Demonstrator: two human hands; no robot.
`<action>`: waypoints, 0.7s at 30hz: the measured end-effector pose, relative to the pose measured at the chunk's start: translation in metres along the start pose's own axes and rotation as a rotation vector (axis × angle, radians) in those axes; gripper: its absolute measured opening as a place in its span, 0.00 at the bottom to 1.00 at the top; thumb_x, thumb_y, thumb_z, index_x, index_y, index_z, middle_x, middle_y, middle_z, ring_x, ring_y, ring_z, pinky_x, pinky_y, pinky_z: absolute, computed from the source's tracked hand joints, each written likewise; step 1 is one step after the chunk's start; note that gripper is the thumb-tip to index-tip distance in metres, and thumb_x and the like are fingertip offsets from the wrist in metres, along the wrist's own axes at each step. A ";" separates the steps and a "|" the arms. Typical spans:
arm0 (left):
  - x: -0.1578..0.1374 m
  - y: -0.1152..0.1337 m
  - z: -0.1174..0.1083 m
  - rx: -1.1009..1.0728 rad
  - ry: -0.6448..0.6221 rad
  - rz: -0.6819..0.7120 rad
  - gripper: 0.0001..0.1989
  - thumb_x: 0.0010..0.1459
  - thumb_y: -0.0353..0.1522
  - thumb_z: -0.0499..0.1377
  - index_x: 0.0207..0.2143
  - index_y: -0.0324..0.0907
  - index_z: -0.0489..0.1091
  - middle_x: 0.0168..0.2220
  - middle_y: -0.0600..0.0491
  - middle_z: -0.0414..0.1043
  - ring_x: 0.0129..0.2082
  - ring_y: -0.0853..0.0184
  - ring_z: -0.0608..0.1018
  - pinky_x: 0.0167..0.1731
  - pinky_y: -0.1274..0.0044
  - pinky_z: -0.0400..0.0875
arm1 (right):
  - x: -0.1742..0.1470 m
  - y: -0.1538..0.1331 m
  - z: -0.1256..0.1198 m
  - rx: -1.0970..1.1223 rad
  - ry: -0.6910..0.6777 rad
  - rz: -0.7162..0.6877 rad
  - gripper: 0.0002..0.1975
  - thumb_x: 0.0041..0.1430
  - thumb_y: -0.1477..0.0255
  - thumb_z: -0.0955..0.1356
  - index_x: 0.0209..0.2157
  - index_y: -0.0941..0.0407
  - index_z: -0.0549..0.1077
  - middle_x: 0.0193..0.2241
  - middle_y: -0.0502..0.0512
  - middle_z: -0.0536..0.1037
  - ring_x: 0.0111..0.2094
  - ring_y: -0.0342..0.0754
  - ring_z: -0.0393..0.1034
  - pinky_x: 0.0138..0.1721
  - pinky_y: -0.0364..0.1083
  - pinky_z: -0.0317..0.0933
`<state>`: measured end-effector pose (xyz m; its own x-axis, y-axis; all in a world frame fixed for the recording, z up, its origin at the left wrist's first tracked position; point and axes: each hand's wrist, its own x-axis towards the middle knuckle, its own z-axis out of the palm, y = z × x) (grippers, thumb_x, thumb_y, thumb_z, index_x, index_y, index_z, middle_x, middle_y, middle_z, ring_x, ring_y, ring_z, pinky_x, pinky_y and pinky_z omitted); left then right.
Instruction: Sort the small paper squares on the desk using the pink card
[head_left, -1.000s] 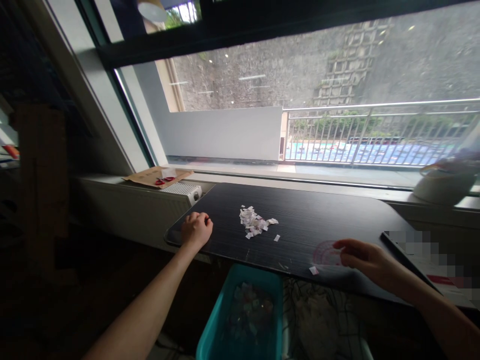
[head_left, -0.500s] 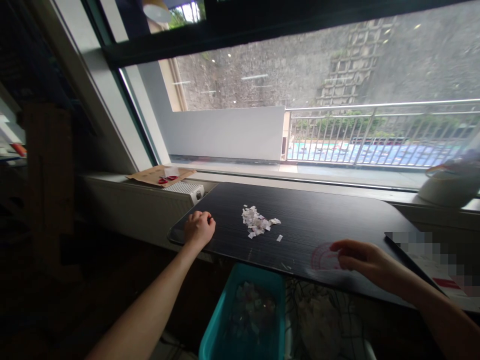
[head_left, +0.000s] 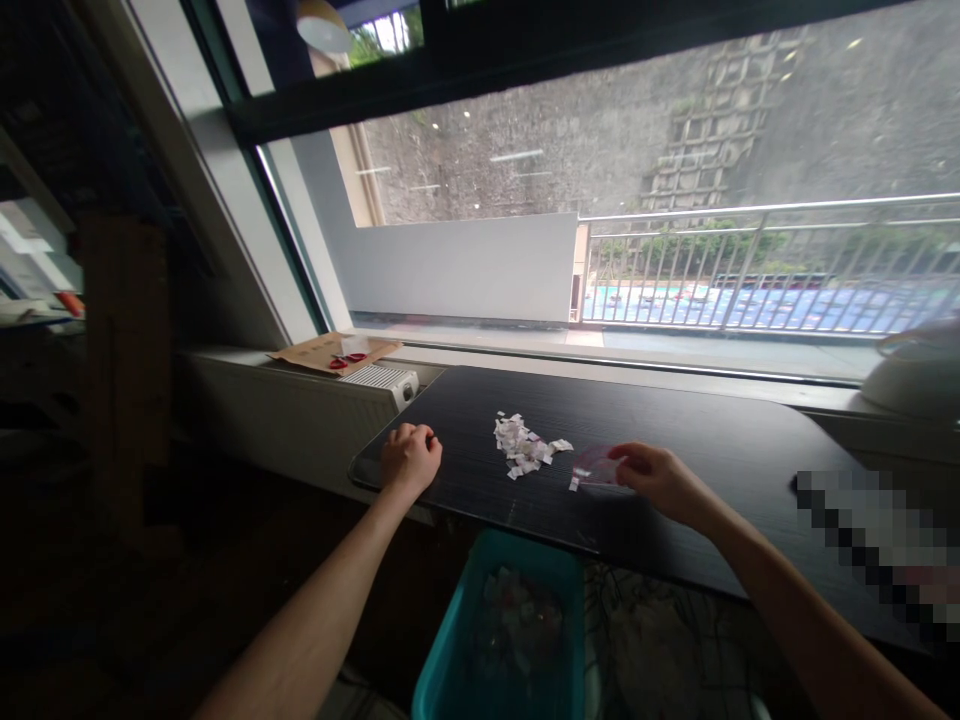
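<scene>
Paper scraps [head_left: 521, 445]: small, white, loosely heaped on the table [head_left: 675, 400]. Clear protractor [head_left: 595, 463]: pink-marked, held at one end, right of the heap as I see it; single scrap [head_left: 574, 484] beside it.

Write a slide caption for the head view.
Right hand holds a transparent, pink-marked piece beside paper scraps; left hand rests on the black table.

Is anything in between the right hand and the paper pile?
Yes: the clear protractor held by the right hand, and one loose paper scrap near its lower left corner. Nothing else visible blocks the paper pile.
</scene>
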<state>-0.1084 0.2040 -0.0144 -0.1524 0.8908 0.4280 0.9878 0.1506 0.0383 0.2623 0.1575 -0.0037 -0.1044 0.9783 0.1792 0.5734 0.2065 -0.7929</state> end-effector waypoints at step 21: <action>0.000 0.000 -0.001 0.002 -0.006 0.003 0.10 0.62 0.36 0.58 0.42 0.39 0.70 0.44 0.49 0.70 0.44 0.61 0.73 0.42 0.65 0.70 | -0.075 -0.004 -0.051 0.079 -0.140 0.145 0.17 0.46 0.64 0.69 0.36 0.59 0.77 0.24 0.52 0.77 0.27 0.47 0.69 0.29 0.44 0.62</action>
<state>-0.1088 0.2038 -0.0134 -0.1495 0.8938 0.4228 0.9882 0.1489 0.0348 0.3091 0.0827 0.0157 -0.1406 0.9899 -0.0179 0.5254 0.0593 -0.8488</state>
